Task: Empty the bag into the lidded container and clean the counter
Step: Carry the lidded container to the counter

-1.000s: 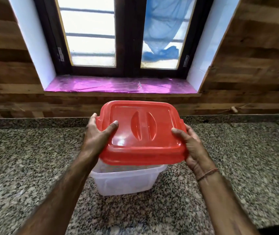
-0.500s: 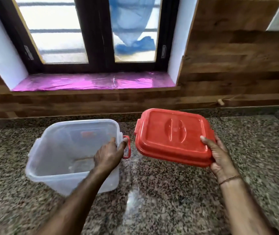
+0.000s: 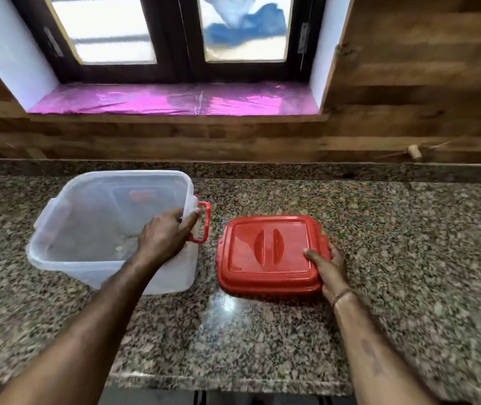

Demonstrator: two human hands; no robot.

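One container — left hand | one lid — right hand

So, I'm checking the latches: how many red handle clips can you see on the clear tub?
2: one red clip on the tub's right side by the left hand, one showing through the far wall. Others may be hidden.

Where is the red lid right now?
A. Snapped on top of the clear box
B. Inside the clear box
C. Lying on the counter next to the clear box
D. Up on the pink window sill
C. The red lid lies flat on the granite counter beside the open clear plastic container, with the right hand at its corner.
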